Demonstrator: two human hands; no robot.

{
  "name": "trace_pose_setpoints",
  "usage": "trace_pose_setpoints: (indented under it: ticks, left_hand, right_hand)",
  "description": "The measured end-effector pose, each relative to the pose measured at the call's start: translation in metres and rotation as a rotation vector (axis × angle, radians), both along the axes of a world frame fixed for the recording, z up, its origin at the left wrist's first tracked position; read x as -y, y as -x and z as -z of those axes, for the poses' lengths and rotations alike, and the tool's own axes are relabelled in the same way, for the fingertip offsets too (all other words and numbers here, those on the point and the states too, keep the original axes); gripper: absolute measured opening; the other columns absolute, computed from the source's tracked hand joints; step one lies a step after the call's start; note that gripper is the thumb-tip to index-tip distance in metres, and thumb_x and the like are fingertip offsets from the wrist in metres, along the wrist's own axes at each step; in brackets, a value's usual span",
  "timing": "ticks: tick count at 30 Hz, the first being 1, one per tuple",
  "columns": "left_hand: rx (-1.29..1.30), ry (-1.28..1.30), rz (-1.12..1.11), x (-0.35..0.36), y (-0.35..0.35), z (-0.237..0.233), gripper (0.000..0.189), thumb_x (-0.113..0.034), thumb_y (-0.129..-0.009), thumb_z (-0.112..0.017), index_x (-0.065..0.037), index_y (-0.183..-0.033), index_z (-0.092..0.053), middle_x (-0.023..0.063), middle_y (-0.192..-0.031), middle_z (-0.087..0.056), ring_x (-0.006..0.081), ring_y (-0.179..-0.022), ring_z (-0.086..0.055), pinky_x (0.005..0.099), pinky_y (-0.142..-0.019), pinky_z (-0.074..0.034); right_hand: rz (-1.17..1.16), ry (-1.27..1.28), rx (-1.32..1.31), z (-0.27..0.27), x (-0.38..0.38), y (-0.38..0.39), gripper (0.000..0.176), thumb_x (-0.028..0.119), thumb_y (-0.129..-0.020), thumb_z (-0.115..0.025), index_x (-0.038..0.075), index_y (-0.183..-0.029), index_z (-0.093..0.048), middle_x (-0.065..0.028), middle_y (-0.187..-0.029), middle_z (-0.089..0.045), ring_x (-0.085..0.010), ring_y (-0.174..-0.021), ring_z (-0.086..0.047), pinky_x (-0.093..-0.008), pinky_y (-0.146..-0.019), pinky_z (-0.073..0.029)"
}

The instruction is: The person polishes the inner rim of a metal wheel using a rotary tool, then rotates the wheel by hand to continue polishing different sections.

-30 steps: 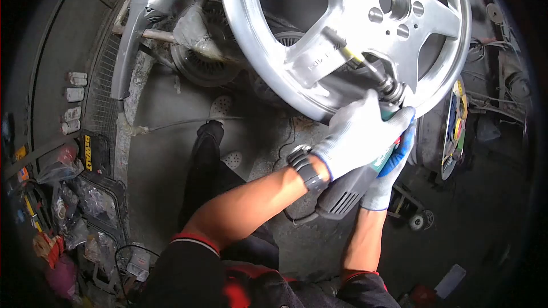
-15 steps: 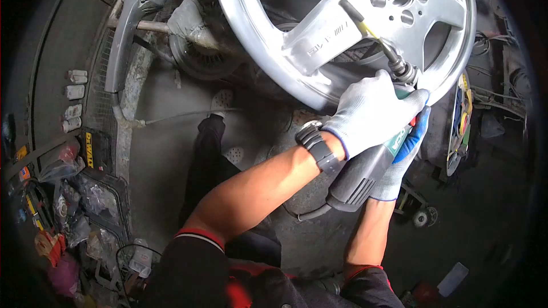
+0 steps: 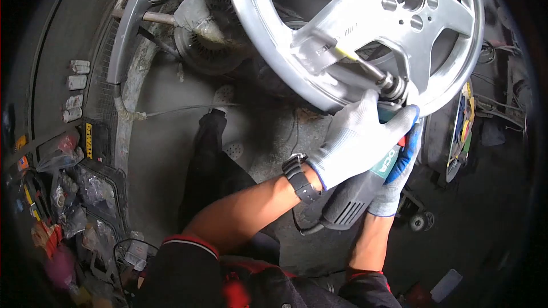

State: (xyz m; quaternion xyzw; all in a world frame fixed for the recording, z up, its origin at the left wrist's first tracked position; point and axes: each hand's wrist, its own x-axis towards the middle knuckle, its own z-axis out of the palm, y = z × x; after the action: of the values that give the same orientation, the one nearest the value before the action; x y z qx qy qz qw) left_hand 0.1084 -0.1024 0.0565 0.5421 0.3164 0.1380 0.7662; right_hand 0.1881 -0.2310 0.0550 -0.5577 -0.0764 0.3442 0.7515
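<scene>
My left hand [image 3: 361, 136], in a white knit glove, is closed around the front of a green and grey DCA electric grinder [image 3: 351, 205]. Wrapped round the grinder's body from the right is my right hand [image 3: 402, 162], its glove blue on the palm side. A slim attachment [image 3: 371, 69] with a metal collar and a yellow stretch juts from the tool's head; its far end is blurred over a spoke. That spoke belongs to a silver alloy wheel [image 3: 328, 14], with faint lettering near the attachment's tip. A power cord trails from the grinder's rear.
A grey curved metal part [image 3: 127, 37] stands left of the wheel. Plastic bags [image 3: 63, 151] and a black DeWalt case [image 3: 96, 142] lie at the left. A stack of discs [image 3: 462, 131] hangs at the right, above a small caster wheel [image 3: 421, 221]. My shoes show on the floor.
The attachment's tip has swung left and down along the spoke towards the outer rim. Both hands and the grinder have shifted slightly down and left; the wheel appears shifted right in view.
</scene>
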Motion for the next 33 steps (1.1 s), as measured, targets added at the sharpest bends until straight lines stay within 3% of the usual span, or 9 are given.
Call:
trace_pose_setpoints:
  ticks: [2, 6, 10, 16, 19, 22, 24, 26, 33]
  left_hand:
    - [0.076, 0.001, -0.025, -0.001, 0.001, 0.001, 0.059, -0.049, -0.092, -0.073, 0.008, -0.106, -0.066, 0.0214, -0.094, -0.075, 0.0313, -0.092, -0.076, 0.0398, -0.081, -0.057]
    - [0.190, 0.084, -0.086, 0.012, 0.007, 0.007, 0.053, -0.045, -0.094, -0.073, 0.006, -0.106, -0.067, 0.0184, -0.093, -0.076, 0.0283, -0.090, -0.076, 0.0391, -0.079, -0.057]
    - [0.134, 0.061, -0.143, 0.029, 0.008, 0.014, 0.053, -0.045, -0.095, -0.071, 0.006, -0.108, -0.065, 0.0185, -0.090, -0.074, 0.0283, -0.089, -0.075, 0.0404, -0.077, -0.056]
    - [0.124, 0.058, -0.067, 0.010, 0.006, 0.012, 0.059, -0.053, -0.094, -0.069, 0.003, -0.113, -0.063, 0.0246, -0.098, -0.074, 0.0406, -0.097, -0.073, 0.0456, -0.085, -0.055]
    - [0.236, 0.059, -0.137, 0.012, 0.002, 0.019, 0.045, -0.040, -0.097, -0.071, 0.003, -0.108, -0.064, 0.0204, -0.091, -0.073, 0.0295, -0.088, -0.074, 0.0400, -0.078, -0.054]
    - [0.321, 0.034, -0.210, 0.025, 0.002, 0.022, 0.044, -0.039, -0.098, -0.070, 0.003, -0.110, -0.063, 0.0184, -0.093, -0.073, 0.0273, -0.089, -0.074, 0.0389, -0.079, -0.054]
    - [0.285, 0.049, -0.176, 0.034, 0.004, 0.021, 0.045, -0.039, -0.098, -0.070, 0.003, -0.112, -0.063, 0.0184, -0.094, -0.073, 0.0271, -0.089, -0.074, 0.0387, -0.079, -0.055]
    - [0.261, 0.067, -0.144, 0.043, 0.004, 0.022, 0.049, -0.041, -0.098, -0.069, 0.003, -0.118, -0.061, 0.0189, -0.095, -0.072, 0.0280, -0.088, -0.073, 0.0381, -0.079, -0.055]
    - [0.238, 0.054, -0.100, 0.045, 0.001, 0.027, 0.050, -0.042, -0.098, -0.070, 0.003, -0.117, -0.060, 0.0180, -0.093, -0.072, 0.0259, -0.085, -0.073, 0.0384, -0.077, -0.055]
  right_hand:
    - [0.093, 0.155, 0.260, 0.000, -0.004, 0.002, 0.054, 0.039, -0.111, -0.047, 0.004, -0.152, -0.045, -0.0109, -0.145, -0.057, -0.0207, -0.132, -0.056, -0.0367, -0.113, -0.045]
    - [-0.101, 0.126, 0.184, -0.009, 0.005, 0.006, 0.058, 0.041, -0.111, -0.046, 0.004, -0.155, -0.040, -0.0112, -0.147, -0.054, -0.0212, -0.134, -0.054, -0.0387, -0.115, -0.042]
    - [-0.072, 0.329, 0.266, -0.012, 0.015, 0.005, 0.059, 0.041, -0.110, -0.047, 0.003, -0.155, -0.040, -0.0114, -0.148, -0.054, -0.0222, -0.134, -0.054, -0.0389, -0.115, -0.041]
    - [-0.064, 0.234, 0.208, -0.009, 0.003, 0.000, 0.056, 0.039, -0.110, -0.048, 0.003, -0.152, -0.045, -0.0105, -0.145, -0.057, -0.0200, -0.131, -0.056, -0.0377, -0.113, -0.043]
    - [-0.005, 0.203, 0.172, -0.012, -0.001, 0.002, 0.047, 0.033, -0.109, -0.054, 0.003, -0.146, -0.053, -0.0076, -0.134, -0.064, -0.0162, -0.123, -0.060, -0.0344, -0.106, -0.048]
    - [-0.084, 0.426, 0.318, -0.019, 0.011, -0.001, 0.055, 0.037, -0.111, -0.045, 0.004, -0.156, -0.041, -0.0108, -0.150, -0.053, -0.0209, -0.137, -0.051, -0.0379, -0.117, -0.040]
    - [-0.112, 0.423, 0.333, -0.019, 0.021, -0.001, 0.056, 0.039, -0.110, -0.048, 0.005, -0.155, -0.042, -0.0105, -0.148, -0.055, -0.0213, -0.135, -0.053, -0.0383, -0.116, -0.040]
    - [-0.028, 0.353, 0.279, -0.017, 0.035, 0.000, 0.047, 0.029, -0.108, -0.053, 0.001, -0.146, -0.053, -0.0094, -0.138, -0.062, -0.0172, -0.124, -0.059, -0.0348, -0.107, -0.046]
    - [-0.092, 0.364, 0.314, -0.019, 0.033, -0.002, 0.055, 0.038, -0.111, -0.047, 0.004, -0.154, -0.043, -0.0105, -0.147, -0.056, -0.0216, -0.134, -0.054, -0.0387, -0.116, -0.041]
